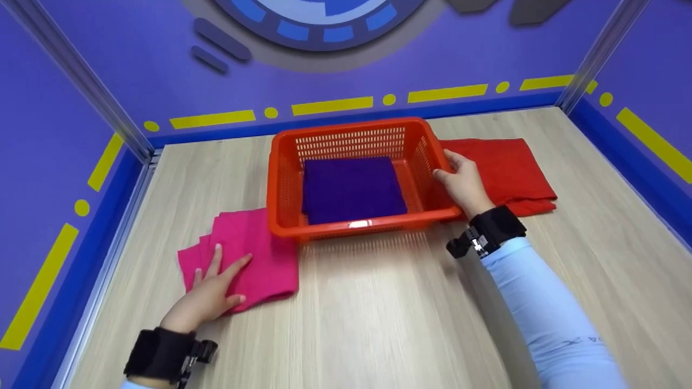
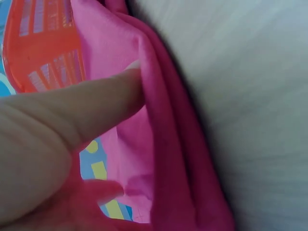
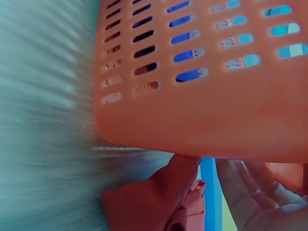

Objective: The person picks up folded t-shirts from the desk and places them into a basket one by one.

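An orange-red plastic basket (image 1: 346,229) stands mid-table, a folded purple cloth (image 1: 351,190) lying flat inside it. My right hand (image 1: 466,186) grips the basket's right rim, thumb on the inner side; in the right wrist view the slotted wall hides part of that hand (image 3: 260,197). To the left, my left hand (image 1: 208,294) rests with spread fingers on a folded pink cloth (image 1: 265,259), whose upper right corner meets the basket. The left wrist view shows the thumb (image 2: 106,98) against the layered edge of the pink cloth (image 2: 168,144).
A folded red cloth (image 1: 508,170) lies right of the basket, partly behind my right hand. The light wooden table (image 1: 378,324) is bounded by a blue-purple back wall (image 1: 459,59) and side walls with metal corner posts.
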`<state>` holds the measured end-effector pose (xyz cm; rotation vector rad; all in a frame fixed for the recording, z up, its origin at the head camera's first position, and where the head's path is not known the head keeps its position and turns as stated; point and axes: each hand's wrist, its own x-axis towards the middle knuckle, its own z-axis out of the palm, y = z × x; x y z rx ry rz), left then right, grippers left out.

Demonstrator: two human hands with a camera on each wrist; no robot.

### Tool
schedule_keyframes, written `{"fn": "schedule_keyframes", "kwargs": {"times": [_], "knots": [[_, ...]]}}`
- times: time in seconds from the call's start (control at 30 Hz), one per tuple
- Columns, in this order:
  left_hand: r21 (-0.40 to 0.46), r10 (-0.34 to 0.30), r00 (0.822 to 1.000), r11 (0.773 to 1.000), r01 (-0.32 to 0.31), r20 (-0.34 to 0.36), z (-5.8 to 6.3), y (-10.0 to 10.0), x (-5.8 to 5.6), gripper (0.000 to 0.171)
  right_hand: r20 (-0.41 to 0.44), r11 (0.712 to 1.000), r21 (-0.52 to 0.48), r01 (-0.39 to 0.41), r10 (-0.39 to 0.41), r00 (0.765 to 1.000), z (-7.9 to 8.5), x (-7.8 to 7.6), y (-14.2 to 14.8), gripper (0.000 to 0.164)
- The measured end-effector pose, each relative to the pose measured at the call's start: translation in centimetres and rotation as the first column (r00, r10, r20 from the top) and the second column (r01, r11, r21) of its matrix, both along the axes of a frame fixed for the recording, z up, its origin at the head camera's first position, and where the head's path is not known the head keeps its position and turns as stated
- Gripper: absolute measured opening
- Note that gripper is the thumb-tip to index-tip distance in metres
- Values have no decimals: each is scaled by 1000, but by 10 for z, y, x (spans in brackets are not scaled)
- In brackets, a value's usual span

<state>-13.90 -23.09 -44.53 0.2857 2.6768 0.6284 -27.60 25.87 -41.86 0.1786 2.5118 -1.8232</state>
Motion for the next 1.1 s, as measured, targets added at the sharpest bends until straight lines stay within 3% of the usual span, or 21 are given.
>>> {"fn": "schedule_keyframes", "kwargs": {"times": [0.2, 0.43, 0.9, 1.1], "knots": [[-7, -41, 999, 999, 41, -9, 0, 1, 8, 80, 8, 1000, 0, 8, -8, 1000, 0, 0, -1, 64], [-33, -43, 999, 999, 42, -4, 0, 1, 9, 81, 4, 1000, 17, -4, 4, 1000, 0, -1, -2, 64], [-57, -23, 999, 998, 25, 38, 5, 1, -12, 103, 10, 1000, 4, 4, -4, 1000, 1, 0, 0, 64], [-99, -76, 996, 992, 81, 55, 10, 7, -23, 111, 18, 1000, -8, 8, -8, 1000, 1, 0, 0, 64]]}}
